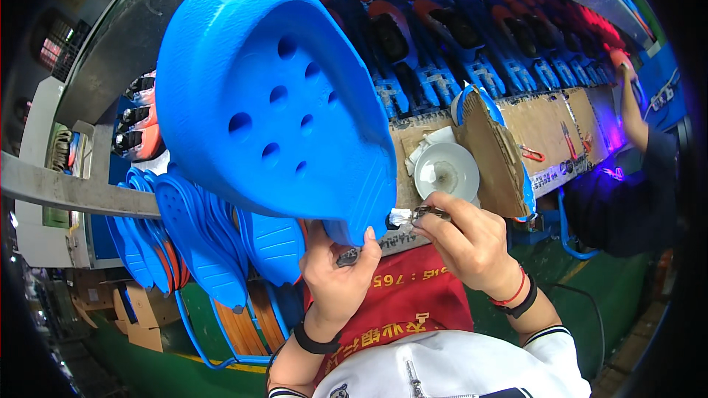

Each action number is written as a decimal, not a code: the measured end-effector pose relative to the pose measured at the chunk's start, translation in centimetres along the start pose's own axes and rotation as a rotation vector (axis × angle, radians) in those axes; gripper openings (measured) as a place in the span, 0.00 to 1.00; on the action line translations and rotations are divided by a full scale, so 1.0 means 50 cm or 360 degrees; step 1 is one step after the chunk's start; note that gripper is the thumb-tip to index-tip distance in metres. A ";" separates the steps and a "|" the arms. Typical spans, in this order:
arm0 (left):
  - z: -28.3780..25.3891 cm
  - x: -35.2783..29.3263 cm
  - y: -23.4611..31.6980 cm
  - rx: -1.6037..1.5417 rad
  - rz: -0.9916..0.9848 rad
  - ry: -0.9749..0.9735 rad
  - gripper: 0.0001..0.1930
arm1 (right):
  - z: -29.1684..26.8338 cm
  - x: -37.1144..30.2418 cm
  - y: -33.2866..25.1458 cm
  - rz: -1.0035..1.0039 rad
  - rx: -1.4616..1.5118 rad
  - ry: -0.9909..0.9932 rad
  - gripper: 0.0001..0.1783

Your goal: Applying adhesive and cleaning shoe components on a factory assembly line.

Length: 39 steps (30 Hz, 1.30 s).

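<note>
A large blue moulded shell (243,96) with several round holes and a raised rim rises close in front of me. Its narrow ribbed end (372,195) points down toward my hands. My left hand (338,273) grips that end from below, thumb pressed to its edge. Between the fingertips of my right hand (472,243) is a small brush (402,217) with a whitish tip, held right beside the narrow end; whether the tip touches it I cannot tell. A small grey part (348,256) shows at my left fingers, its kind unclear.
A white bowl (459,166) with residue stands on the cardboard-covered bench, beside an upright cardboard piece (490,158). Red-handled tools (532,154) lie farther right. Blue shells (199,228) hang at left. Rows of blue and dark pieces (479,66) fill the far side. A co-worker's arm (634,110) reaches in at right.
</note>
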<state>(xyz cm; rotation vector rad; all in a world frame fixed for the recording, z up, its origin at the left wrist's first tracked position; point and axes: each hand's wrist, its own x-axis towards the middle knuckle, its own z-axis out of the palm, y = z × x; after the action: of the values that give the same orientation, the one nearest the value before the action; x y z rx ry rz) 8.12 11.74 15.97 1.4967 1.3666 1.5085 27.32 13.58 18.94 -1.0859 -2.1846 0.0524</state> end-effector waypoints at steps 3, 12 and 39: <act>0.000 -0.001 0.000 0.0007 -0.0004 0.0007 0.28 | -0.004 0.001 0.001 -0.0003 -0.0050 0.0000 0.12; 0.002 -0.002 0.005 -0.0047 -0.0041 0.0025 0.25 | -0.015 0.004 -0.003 0.0111 -0.0025 0.0056 0.10; 0.715 0.449 0.520 -0.1456 -0.0377 -0.1503 0.21 | -0.386 -0.235 0.062 0.0702 -0.0131 0.1760 0.11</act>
<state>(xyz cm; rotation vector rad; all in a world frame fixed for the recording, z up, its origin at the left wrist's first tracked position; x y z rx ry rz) 44.42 33.89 41.46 1.1023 0.2021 0.8365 45.81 2.29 26.09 -1.2116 -0.9584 -0.3610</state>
